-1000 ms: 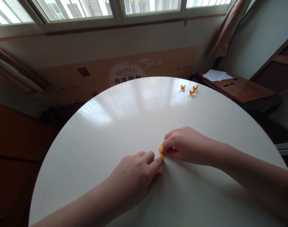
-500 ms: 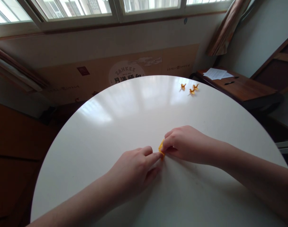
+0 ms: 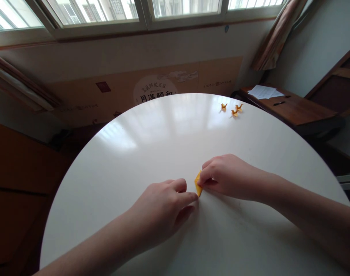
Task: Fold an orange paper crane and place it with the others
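Observation:
A small piece of folded yellow paper [image 3: 198, 184], a narrow diamond shape with crease lines, rests on the white table. My right hand [image 3: 221, 171] pinches its right side between thumb and fingers, which hide that edge. From the left, my left hand [image 3: 169, 205] reaches in with the index finger stretched out, its tip at the paper's lower point. The left thumb is apart below the index finger, and the other fingers are curled.
Three small orange-yellow folded paper birds [image 3: 235, 113] stand near the far right edge of the round white table [image 3: 152, 142]. Beyond it, a wooden side table [image 3: 304, 109] holds paper sheets [image 3: 264, 92]. Printed cardboard [image 3: 120, 86] leans below the window.
My left index finger has slid down along the folded paper to its lower point, uncovering more of it. My right hand keeps its pinch. The view has shifted slightly.

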Available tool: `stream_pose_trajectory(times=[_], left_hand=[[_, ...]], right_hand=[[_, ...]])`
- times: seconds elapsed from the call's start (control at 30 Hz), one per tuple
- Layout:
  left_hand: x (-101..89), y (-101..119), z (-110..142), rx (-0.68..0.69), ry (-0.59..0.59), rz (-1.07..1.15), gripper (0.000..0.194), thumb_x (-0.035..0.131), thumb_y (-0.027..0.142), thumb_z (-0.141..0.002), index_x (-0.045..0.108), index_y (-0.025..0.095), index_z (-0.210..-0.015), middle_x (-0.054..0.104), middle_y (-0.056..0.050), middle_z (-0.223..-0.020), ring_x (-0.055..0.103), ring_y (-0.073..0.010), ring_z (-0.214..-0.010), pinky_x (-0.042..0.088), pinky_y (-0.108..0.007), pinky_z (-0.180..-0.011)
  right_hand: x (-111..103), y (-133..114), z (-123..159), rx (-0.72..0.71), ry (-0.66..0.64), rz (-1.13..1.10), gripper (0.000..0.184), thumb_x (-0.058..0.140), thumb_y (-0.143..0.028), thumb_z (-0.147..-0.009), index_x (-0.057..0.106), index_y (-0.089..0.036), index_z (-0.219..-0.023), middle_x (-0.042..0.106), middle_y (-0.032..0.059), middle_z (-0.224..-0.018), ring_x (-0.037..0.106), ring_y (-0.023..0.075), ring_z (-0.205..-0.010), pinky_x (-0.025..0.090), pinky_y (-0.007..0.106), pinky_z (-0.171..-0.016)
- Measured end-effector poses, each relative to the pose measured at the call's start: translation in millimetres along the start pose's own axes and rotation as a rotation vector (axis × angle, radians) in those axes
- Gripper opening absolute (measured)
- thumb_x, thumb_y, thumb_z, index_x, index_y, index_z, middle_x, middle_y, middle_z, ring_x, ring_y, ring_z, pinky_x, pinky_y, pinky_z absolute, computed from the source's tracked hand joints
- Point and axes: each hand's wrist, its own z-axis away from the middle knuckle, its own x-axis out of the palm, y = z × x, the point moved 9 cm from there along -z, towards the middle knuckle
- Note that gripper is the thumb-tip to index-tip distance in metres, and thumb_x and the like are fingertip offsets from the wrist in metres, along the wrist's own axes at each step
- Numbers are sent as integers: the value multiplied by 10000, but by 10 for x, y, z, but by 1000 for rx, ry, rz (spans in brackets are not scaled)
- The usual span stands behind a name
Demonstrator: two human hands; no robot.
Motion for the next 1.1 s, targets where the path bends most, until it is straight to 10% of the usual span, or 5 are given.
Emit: stream_pose_trajectory(times=[1.1], left_hand=[[74, -17, -127, 7, 63, 133, 222, 449, 200, -949, 663, 218, -1010, 657, -30, -940, 572, -200, -863, 459, -318, -751]], right_hand=[[-13, 12, 23, 20, 1, 18, 261, 546, -196, -803, 775, -316, -836, 754, -48, -860, 674, 163, -836, 375, 253, -658]])
